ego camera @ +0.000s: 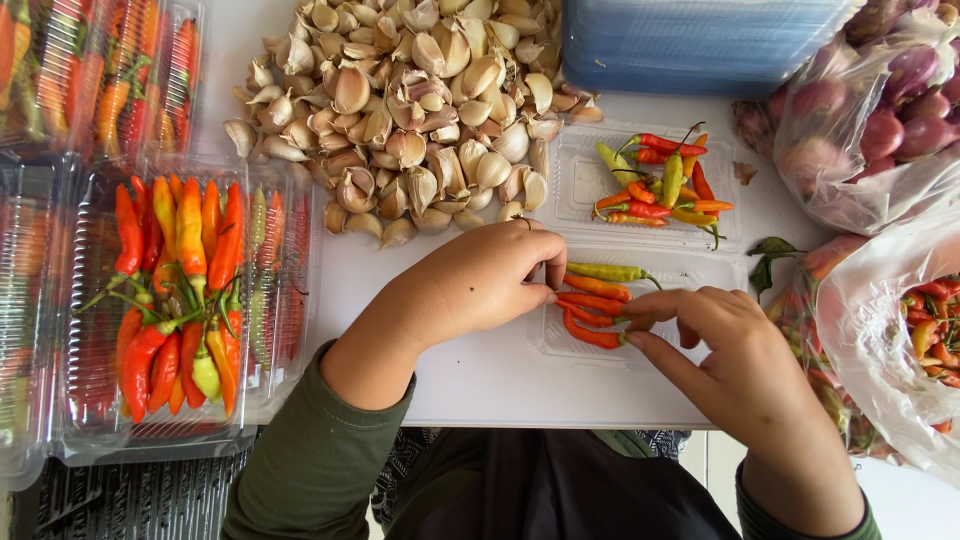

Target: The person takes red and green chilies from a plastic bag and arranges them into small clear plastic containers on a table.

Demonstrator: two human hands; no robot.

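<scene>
A clear plastic tray (pixel 690 268) lies in front of me on the white table (pixel 480 385) with a few red, orange and green chilies (pixel 594 300) in it. My left hand (pixel 480 285) rests on the tray's left edge, fingertips touching the chilies. Over the tray's right side, my right hand (pixel 735 355) pinches the stem ends of the chilies between thumb and fingers. Behind it, the hinged other half of the tray (pixel 580 180) holds a small bunch of mixed chilies (pixel 662 180).
A big heap of garlic cloves (pixel 410 110) fills the table's far middle. Filled clear boxes of chilies (pixel 180 290) sit at left. A stack of blue-tinted trays (pixel 690 40) stands at the back right; bags of shallots (pixel 880 110) and chilies (pixel 930 330) lie at right.
</scene>
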